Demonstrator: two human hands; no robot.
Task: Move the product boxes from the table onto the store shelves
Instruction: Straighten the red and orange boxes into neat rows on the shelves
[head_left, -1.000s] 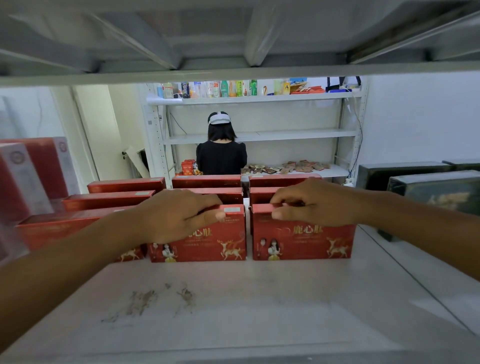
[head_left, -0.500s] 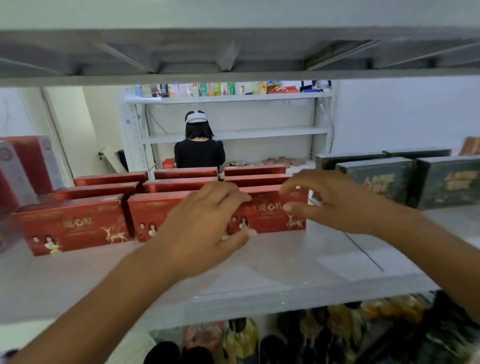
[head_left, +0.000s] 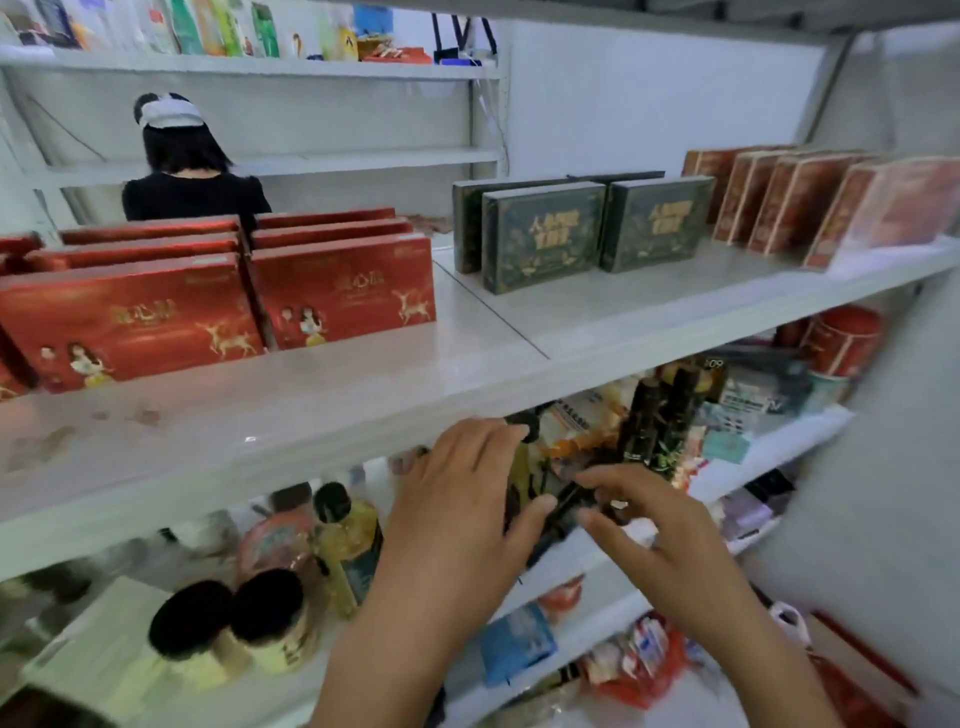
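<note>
Red product boxes with gold deer stand in rows on the white shelf, another red box to their left. Dark green boxes and brown-red boxes stand further right on the same shelf. My left hand and my right hand hover in front of the shelf below, fingers relaxed and spread, holding nothing. They are well below and clear of the red boxes.
The lower shelf is crowded with bottles, packets and a red tin. Black-lidded jars stand at lower left. A person in black faces another shelf unit behind.
Both hands have let go of the front red boxes and dropped below the shelf edge. The view has pulled back and turned right and down, showing the lower shelf.
</note>
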